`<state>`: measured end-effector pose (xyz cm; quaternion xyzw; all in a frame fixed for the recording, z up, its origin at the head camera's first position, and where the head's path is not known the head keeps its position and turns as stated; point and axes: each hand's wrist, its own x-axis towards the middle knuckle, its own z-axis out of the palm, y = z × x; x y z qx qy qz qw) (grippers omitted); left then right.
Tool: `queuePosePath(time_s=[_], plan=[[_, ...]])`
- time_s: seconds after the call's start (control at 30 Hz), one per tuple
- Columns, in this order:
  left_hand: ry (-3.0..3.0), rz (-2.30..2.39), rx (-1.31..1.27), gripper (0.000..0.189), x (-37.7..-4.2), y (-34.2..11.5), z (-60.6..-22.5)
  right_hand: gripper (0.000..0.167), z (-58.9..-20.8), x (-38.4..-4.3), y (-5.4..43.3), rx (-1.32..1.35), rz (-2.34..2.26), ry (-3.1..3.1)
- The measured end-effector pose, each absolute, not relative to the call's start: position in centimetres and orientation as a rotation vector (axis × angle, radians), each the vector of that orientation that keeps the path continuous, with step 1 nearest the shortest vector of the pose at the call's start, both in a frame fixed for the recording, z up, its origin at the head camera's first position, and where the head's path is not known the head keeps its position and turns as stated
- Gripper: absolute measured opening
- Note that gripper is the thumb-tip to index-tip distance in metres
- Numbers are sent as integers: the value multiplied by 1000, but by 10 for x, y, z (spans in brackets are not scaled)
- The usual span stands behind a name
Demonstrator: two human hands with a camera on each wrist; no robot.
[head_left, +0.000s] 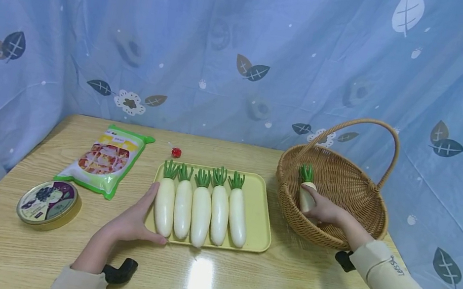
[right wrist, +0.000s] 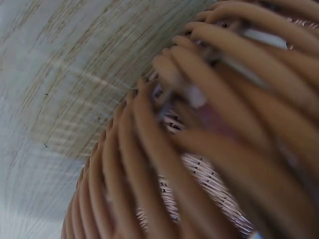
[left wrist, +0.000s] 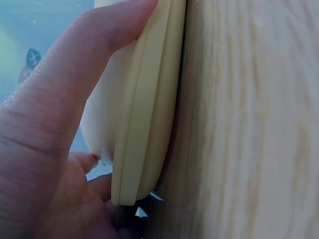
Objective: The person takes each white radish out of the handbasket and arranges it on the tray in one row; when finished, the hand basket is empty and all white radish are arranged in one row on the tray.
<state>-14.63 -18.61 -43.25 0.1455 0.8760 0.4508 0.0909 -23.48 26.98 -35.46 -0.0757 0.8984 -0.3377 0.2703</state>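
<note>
My left hand [head_left: 137,220] holds the near left corner of a yellow tray [head_left: 258,218]. Its thumb [left wrist: 84,55] lies along the near rim and the fingers reach along the left side. Several white radishes [head_left: 201,215] with green tops lie side by side on the tray, leaves pointing away. Inside a brown wicker basket [head_left: 344,174] to the right, my right hand [head_left: 325,211] grips another white radish [head_left: 306,190], its green leaves upward. In the right wrist view the basket's woven rim [right wrist: 149,149] covers most of that hand.
A green-edged food bag [head_left: 105,160] and a round tin [head_left: 47,204] lie on the left of the wooden table [head_left: 165,284]. Behind the tray sits a small red object [head_left: 176,152]. The basket's tall handle [head_left: 365,120] arches over it. A blue patterned curtain [head_left: 208,61] hangs behind.
</note>
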Motion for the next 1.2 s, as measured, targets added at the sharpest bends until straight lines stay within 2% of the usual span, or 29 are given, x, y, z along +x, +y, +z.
queuePosePath(time_s=[0.5,1.2], plan=[[2615,1320,428,137,-146,-187,-433,80,-352,-229,269,-157,-834,2470],[2617,1325,433,137,-146,-186,-433,84,-342,-222,265,-296,-815,2635]])
